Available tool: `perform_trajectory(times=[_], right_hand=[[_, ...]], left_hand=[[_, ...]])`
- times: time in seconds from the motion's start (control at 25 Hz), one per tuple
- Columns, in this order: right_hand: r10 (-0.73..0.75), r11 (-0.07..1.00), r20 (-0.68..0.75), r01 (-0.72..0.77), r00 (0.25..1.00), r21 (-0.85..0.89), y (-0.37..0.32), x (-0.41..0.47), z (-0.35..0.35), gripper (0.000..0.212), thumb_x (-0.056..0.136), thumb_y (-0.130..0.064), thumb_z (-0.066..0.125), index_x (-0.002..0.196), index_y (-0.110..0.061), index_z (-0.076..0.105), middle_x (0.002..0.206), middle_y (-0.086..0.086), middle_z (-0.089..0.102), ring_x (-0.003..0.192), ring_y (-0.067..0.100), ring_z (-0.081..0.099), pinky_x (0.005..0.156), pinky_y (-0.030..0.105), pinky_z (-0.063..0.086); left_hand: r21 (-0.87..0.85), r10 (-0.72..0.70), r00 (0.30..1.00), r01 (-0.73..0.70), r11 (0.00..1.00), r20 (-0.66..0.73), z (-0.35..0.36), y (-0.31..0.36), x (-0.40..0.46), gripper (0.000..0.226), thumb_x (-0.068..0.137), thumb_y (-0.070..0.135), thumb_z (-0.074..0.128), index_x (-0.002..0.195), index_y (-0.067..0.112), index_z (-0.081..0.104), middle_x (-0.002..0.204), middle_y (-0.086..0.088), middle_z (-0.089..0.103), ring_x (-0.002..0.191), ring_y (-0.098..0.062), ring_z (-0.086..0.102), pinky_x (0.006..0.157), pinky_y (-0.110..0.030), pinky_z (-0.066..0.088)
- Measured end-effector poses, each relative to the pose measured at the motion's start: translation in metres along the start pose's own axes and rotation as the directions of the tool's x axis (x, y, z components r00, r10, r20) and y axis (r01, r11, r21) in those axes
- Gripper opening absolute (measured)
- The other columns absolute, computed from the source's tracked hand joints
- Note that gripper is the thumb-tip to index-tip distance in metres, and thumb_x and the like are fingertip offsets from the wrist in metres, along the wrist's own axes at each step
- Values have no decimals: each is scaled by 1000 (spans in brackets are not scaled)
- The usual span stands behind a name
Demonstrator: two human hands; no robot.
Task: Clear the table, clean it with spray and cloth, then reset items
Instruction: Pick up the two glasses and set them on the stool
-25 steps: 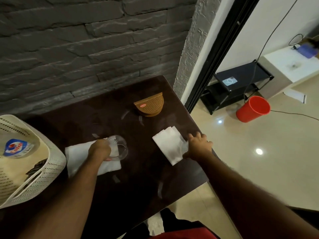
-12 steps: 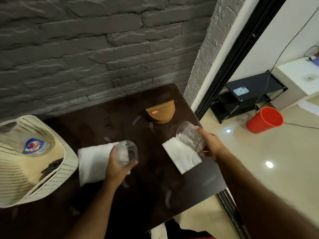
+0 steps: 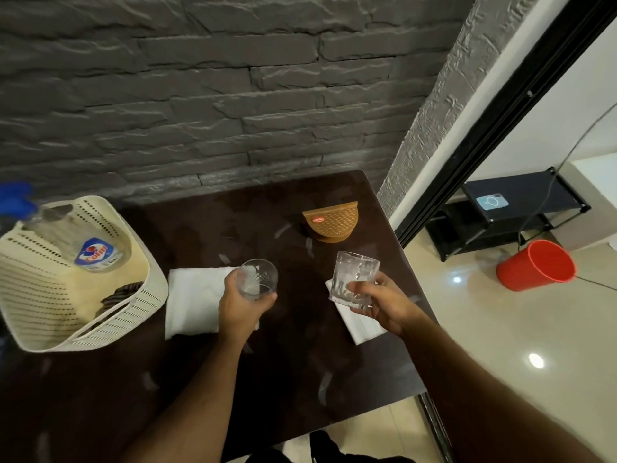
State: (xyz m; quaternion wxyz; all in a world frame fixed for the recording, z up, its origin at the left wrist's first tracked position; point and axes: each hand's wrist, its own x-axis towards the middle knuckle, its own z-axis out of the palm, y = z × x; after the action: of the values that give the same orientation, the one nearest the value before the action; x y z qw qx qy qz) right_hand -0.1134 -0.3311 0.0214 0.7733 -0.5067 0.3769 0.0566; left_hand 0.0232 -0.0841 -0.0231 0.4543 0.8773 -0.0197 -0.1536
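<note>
My left hand [image 3: 238, 304] and right hand [image 3: 384, 304] each grip a clear tumbler, the left glass [image 3: 257, 277] and the right glass [image 3: 355, 279], above the dark surface [image 3: 283, 372]; white napkins [image 3: 193, 299] and the brown holder [image 3: 332, 221] remain, cleaning not started.

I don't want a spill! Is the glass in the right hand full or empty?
Empty: the glass in the right hand looks clear throughout, with no liquid showing.

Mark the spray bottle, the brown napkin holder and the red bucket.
spray bottle [image 3: 95, 253]: head view, on its label.
brown napkin holder [image 3: 335, 220]: head view, on its woven front.
red bucket [image 3: 514, 274]: head view, on its outer wall.
</note>
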Motion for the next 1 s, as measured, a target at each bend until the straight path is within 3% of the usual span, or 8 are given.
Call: perform_trajectory(times=[0.16, 0.28, 0.44, 0.56, 0.68, 0.76, 0.92, 1.0], right_hand=[[-151, 968, 49, 158, 987, -193, -10, 0, 11, 55, 67, 0, 83, 116, -9, 57, 109, 19, 70, 97, 28, 71, 82, 41, 59], [-267, 881, 137, 299, 954, -368, -15, 1, 30, 58, 63, 1, 83, 113, -17, 59, 104, 10, 71, 99, 19, 71, 85, 37, 59], [-297, 822, 236, 373, 925, -430, -6, -2, 82, 84, 51, -13, 89, 123, -20, 45, 118, 5, 65, 108, 21, 65, 91, 43, 56], [-302, 755, 307, 423, 903, -501, 7, -13, 129, 85, 52, -13, 90, 120, -26, 41, 118, -4, 61, 109, 17, 62, 90, 38, 56], [-280, 669, 486, 532, 828, -519, 35, -35, 189, 87, 54, -19, 89, 125, -23, 41, 122, -4, 58, 114, 20, 59, 95, 42, 53], [-237, 605, 594, 595, 769, -529, 62, -55, 231, 90, 55, -28, 86, 131, -19, 39, 125, -3, 54, 113, 18, 57, 95, 41, 52], [-87, 529, 738, 659, 669, -535, 129, -113, 305, 86, 61, -13, 87, 134, -20, 42, 114, -7, 59, 107, 12, 60, 85, 17, 45], [-24, 478, 796, 706, 604, -522, 175, -151, 338, 81, 62, -5, 84, 132, -19, 45, 110, -7, 60, 104, 11, 59, 75, 5, 41]], left_hand=[[-123, -41, 996, 31, 992, -80, -10, 11, -15, 83, 64, 33, 87, 130, 25, 39, 127, 2, 54, 116, -18, 52, 82, -20, 46], [-166, -49, 986, 23, 986, -157, -23, 10, -30, 82, 63, 36, 87, 129, 28, 39, 124, 4, 53, 115, -16, 52, 83, -20, 47], [-235, -106, 942, 29, 972, -319, -58, -2, -62, 86, 60, 34, 89, 131, 25, 41, 125, 4, 56, 116, -16, 54, 96, -30, 48], [-284, -154, 898, 34, 958, -411, -93, -18, -94, 90, 55, 32, 91, 131, 25, 43, 123, 6, 58, 114, -12, 56, 96, -25, 47], [-334, -213, 825, 31, 942, -524, -138, -46, -144, 85, 57, 23, 91, 128, 24, 44, 110, 14, 61, 100, -4, 60, 80, -4, 41], [-370, -278, 760, 53, 927, -587, -166, -70, -184, 85, 57, 22, 90, 128, 24, 44, 113, 11, 60, 102, -5, 59, 82, -6, 40], [-448, -405, 608, 89, 889, -683, -214, -133, -280, 81, 57, 28, 90, 123, 33, 42, 117, 10, 58, 107, -8, 58, 91, -20, 44], [-478, -461, 516, 110, 871, -722, -234, -171, -338, 81, 57, 28, 88, 123, 31, 42, 115, 10, 58, 107, -8, 58, 88, -17, 42]])
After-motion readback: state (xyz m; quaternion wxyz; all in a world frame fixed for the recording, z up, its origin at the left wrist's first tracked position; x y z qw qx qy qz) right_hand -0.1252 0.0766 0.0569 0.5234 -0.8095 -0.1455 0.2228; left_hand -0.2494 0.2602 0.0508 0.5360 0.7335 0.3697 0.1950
